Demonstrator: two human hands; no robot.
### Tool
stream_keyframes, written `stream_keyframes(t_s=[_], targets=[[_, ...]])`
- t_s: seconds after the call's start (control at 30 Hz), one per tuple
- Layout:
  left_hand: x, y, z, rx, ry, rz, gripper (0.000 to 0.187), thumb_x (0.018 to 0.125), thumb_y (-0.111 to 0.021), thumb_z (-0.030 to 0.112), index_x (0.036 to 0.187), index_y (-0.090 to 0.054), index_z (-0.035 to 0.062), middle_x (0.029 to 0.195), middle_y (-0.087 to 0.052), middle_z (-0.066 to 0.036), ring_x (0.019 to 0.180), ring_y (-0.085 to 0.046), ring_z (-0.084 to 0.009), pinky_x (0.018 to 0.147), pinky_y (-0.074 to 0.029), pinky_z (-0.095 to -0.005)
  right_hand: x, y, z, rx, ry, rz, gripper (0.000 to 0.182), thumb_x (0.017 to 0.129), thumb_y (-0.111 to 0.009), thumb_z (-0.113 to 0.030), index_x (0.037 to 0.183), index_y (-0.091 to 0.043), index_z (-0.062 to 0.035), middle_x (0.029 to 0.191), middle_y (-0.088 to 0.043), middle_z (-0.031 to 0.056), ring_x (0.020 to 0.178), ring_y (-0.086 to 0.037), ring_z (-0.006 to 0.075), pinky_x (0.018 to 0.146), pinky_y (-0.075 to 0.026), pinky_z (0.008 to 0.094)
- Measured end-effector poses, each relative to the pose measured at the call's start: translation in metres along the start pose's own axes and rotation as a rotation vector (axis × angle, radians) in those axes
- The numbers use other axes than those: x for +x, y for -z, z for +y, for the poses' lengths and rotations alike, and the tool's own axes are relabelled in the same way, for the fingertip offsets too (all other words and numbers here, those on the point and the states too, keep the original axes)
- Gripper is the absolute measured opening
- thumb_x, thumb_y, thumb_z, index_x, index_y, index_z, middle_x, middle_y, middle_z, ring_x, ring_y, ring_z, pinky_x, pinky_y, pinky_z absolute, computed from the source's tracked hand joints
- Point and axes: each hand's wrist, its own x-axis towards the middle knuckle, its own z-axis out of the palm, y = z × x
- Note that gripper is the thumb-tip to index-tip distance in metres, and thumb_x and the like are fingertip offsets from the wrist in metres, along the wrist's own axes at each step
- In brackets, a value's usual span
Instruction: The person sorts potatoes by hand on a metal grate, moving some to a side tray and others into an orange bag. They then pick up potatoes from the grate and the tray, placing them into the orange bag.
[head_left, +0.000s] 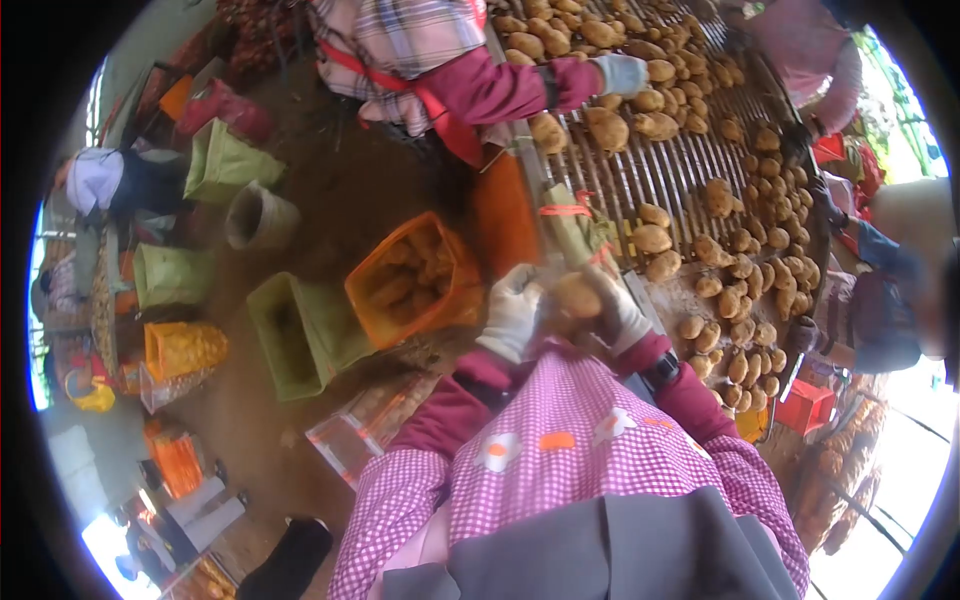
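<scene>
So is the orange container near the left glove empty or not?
Not empty: potatoes show through the open top of the orange container. I cannot tell how deep they go.

blurry potato [577, 296] between the hands [511, 314], outline unclear

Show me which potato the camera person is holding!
The blurred potato between the gloved left hand and right hand, held off the slatted conveyor where many others lie.

White-gloved, the left hand [512, 314] and right hand [622, 318] face each other, fingers bent and slightly blurred, just right of the frame's center, as the left forearm [432, 412] and right forearm [698, 402] slant inward from lower left and lower right.
</scene>
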Motion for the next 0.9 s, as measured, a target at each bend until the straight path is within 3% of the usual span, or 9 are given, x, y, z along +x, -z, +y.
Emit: stream_keyframes(t_s=[0.07, 0.13, 0.17, 0.3, 0.4, 0.53, 0.6, 0.77, 0.9], targets=[[0.007, 0.003, -0.009, -0.387, 0.146, 0.06, 0.026, 0.106, -0.064, 0.028, 0.103, -0.072, 0.0028, 0.09, -0.073, -0.004, 0.079, -0.067, -0.0152, 0.073, -0.057, -0.0306, 0.005, -0.005, -0.017, 0.61, -0.484, 0.091, 0.051, 0.103, -0.063, -0.037, 0.136, -0.06, 0.0018, 0.113, -0.072, 0.0103, 0.103, -0.069, 0.0181, 0.088, -0.057, 0.031], [0.022, 0.022, -0.049, -0.897, 0.447, -0.023, 0.037, 0.105, -0.064, 0.04, 0.103, -0.072, 0.0044, 0.088, -0.074, -0.007, 0.08, -0.069, -0.0216, 0.075, -0.06, -0.0368, 0.024, -0.015, -0.039, 0.123, -0.244, 0.025, 0.059, 0.099, -0.069, -0.038, 0.136, -0.058, 0.006, 0.117, -0.072, 0.0128, 0.108, -0.069, 0.0178, 0.088, -0.058, 0.0323], [0.007, 0.015, -0.008, -1.002, 0.581, -0.099, 0.049, 0.103, -0.062, 0.054, 0.109, -0.07, 0.0059, 0.096, -0.074, -0.013, 0.088, -0.071, -0.0318, 0.08, -0.061, -0.0479, 0.028, -0.019, -0.041, -0.166, -0.097, -0.034, 0.066, 0.093, -0.074, -0.039, 0.139, -0.057, 0.0044, 0.128, -0.069, 0.018, 0.114, -0.07, 0.0259, 0.093, -0.058, 0.037], [-0.009, 0.017, 0.022, -1.266, 0.606, -0.107, 0.053, 0.098, -0.067, 0.056, 0.12, -0.065, 0.0085, 0.11, -0.072, -0.015, 0.099, -0.07, -0.0357, 0.08, -0.06, -0.0552, 0.036, -0.023, -0.059, -0.571, 0.111, -0.217, 0.071, 0.088, -0.077, -0.039, 0.146, -0.055, -0.0039, 0.143, -0.059, 0.022, 0.123, -0.062, 0.0449, 0.103, -0.053, 0.0467], [0.003, 0.075, -0.055, -1.114, 0.469, -0.022, 0.046, 0.095, -0.074, 0.05, 0.118, -0.066, 0.011, 0.107, -0.071, -0.013, 0.099, -0.07, -0.0352, 0.082, -0.06, -0.0556, 0.038, -0.018, -0.032, -0.708, 0.026, -0.078, 0.078, 0.084, -0.081, -0.04, 0.148, -0.053, -0.0035, 0.146, -0.056, 0.0217, 0.127, -0.06, 0.0433, 0.106, -0.051, 0.0469], [0.013, 0.189, -0.087, -0.965, 0.242, 0.276, 0.027, 0.094, -0.076, 0.029, 0.112, -0.066, 0.0115, 0.107, -0.07, -0.013, 0.098, -0.07, -0.0342, 0.08, -0.061, -0.0537, 0.01, -0.012, 0.018, -1.252, 0.033, -0.329, 0.082, 0.078, -0.084, -0.04, 0.148, -0.055, -0.0093, 0.158, -0.045, 0.0177, 0.139, -0.048, 0.0395, 0.115, -0.038, 0.054], [0.015, 0.229, -0.048, -0.807, 0.184, 0.465, 0.024, 0.095, -0.075, 0.023, 0.113, -0.066, 0.0109, 0.11, -0.068, -0.012, 0.098, -0.07, -0.0323, 0.081, -0.062, -0.0512, 0.001, -0.01, 0.041, -1.209, 0.09, -0.343, 0.079, 0.077, -0.085, -0.036, 0.147, -0.057, -0.0142, 0.156, -0.046, 0.0158, 0.14, -0.045, 0.0374, 0.113, -0.035, 0.0573], [0.057, 0.293, -0.039, -0.195, 0.05, 0.655, 0.044, 0.086, -0.084, 0.009, 0.123, -0.062, 0.0053, 0.108, -0.069, -0.01, 0.097, -0.07, -0.0216, 0.074, -0.062, -0.0382, 0.0, -0.014, 0.065, -1.228, 0.217, -0.193, 0.072, 0.076, -0.083, -0.03, 0.144, -0.06, -0.0186, 0.151, -0.05, 0.0135, 0.135, -0.05, 0.0344, 0.106, -0.038, 0.0557], [0.083, 0.278, -0.087, 0.003, 0.268, 0.479, 0.054, 0.088, -0.081, 0.009, 0.137, -0.056, 0.0048, 0.117, -0.069, -0.009, 0.098, -0.071, -0.0219, 0.075, -0.062, -0.0363, 0.004, -0.015, 0.064, -1.225, 0.248, -0.175, 0.069, 0.074, -0.082, -0.028, 0.139, -0.063, -0.0183, 0.151, -0.052, 0.0123, 0.132, -0.053, 0.0314, 0.105, -0.04, 0.0533]])
